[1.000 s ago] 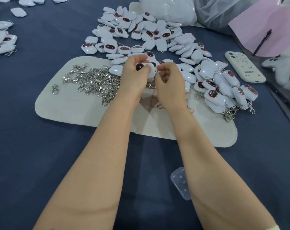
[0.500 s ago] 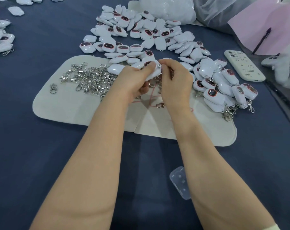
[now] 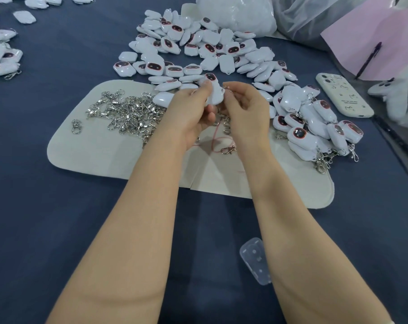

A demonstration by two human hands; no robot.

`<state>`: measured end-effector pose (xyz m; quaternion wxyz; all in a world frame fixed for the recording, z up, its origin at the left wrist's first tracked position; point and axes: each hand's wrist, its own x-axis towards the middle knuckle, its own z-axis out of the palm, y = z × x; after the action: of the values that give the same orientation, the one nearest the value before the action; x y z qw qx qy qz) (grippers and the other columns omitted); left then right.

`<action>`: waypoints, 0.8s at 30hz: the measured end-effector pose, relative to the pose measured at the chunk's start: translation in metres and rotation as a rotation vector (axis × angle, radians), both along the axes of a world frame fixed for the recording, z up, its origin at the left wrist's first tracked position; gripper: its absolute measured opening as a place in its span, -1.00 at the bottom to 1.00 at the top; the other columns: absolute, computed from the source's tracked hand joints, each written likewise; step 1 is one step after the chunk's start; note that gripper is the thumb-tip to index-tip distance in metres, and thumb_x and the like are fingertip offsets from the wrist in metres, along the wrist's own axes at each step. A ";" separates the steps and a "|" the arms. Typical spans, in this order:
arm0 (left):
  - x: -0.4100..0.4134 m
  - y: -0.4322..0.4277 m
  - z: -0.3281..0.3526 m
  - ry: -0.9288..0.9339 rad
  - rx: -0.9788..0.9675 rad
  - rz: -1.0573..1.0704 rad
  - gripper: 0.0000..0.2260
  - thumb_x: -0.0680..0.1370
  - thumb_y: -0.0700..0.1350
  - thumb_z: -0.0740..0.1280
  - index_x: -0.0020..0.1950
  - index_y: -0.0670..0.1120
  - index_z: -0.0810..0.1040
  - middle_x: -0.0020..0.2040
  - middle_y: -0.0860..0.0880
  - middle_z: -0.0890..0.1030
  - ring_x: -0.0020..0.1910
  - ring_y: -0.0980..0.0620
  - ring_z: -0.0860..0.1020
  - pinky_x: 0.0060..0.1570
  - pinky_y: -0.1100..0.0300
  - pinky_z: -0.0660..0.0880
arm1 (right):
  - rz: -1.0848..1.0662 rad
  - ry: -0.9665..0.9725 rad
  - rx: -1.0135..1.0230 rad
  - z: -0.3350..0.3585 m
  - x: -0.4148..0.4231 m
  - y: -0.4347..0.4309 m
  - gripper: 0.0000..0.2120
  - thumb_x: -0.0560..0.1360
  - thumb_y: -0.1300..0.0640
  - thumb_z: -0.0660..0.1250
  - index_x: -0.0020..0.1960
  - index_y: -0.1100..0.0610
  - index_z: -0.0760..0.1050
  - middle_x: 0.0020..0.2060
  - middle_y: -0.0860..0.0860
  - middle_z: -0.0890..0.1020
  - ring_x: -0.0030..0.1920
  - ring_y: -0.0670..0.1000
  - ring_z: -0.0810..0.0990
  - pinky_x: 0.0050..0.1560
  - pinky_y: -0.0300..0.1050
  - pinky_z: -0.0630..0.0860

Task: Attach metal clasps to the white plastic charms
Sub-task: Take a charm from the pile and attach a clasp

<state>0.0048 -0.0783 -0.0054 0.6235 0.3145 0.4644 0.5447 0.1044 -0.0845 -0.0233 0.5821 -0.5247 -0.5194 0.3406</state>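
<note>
Hands meeting over the felt mat (image 3: 100,157), head view.
A white charm (image 3: 213,93) is gripped in the left hand (image 3: 189,113) above the mat's far edge; a metal clasp (image 3: 226,88) is pinched just beside it by the right hand (image 3: 246,111). Loose clasps (image 3: 128,113) are heaped on the mat's left part; further charms (image 3: 198,50) are scattered beyond it, clasped charms (image 3: 315,129) at its right end.

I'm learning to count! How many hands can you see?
2. The left hand grips a white charm over the mat. The right hand is just beside it, pinching a metal clasp at the charm's edge. No others show.
</note>
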 end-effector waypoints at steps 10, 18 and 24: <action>-0.008 0.002 -0.001 -0.557 -0.231 -0.091 -0.86 0.61 -0.12 0.23 0.06 -0.19 0.41 -0.25 -0.03 0.34 -0.64 0.21 0.33 -0.66 0.42 0.33 | -0.027 -0.270 0.113 0.000 0.001 -0.002 -0.91 0.56 0.22 0.27 -0.03 0.16 0.55 -0.24 0.03 0.63 -0.16 0.05 0.62 -0.02 -0.02 0.55; -0.010 -0.002 0.006 0.920 0.391 0.198 -0.67 0.52 0.00 0.35 -0.36 -0.08 0.35 -0.42 0.02 0.36 -0.45 0.08 0.29 -0.44 0.30 0.24 | 0.036 -0.642 0.119 -0.002 0.005 -0.002 -0.83 0.55 0.25 0.23 0.00 0.23 0.60 -0.19 0.08 0.65 -0.21 0.01 0.49 -0.16 -0.23 0.33; -0.008 -0.001 0.000 0.637 0.308 0.150 -0.72 0.56 -0.03 0.33 -0.32 -0.07 0.39 -0.40 0.01 0.40 -0.47 0.09 0.36 -0.41 0.30 0.34 | 0.046 -0.372 -0.026 -0.005 0.003 0.000 -0.93 0.54 0.24 0.25 -0.06 0.13 0.50 -0.27 -0.06 0.56 -0.26 -0.09 0.51 -0.21 -0.36 0.38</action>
<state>-0.0030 -0.0795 -0.0058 0.3512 0.5239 0.5696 0.5270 0.1072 -0.0842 -0.0279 0.4614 -0.5741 -0.6253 0.2578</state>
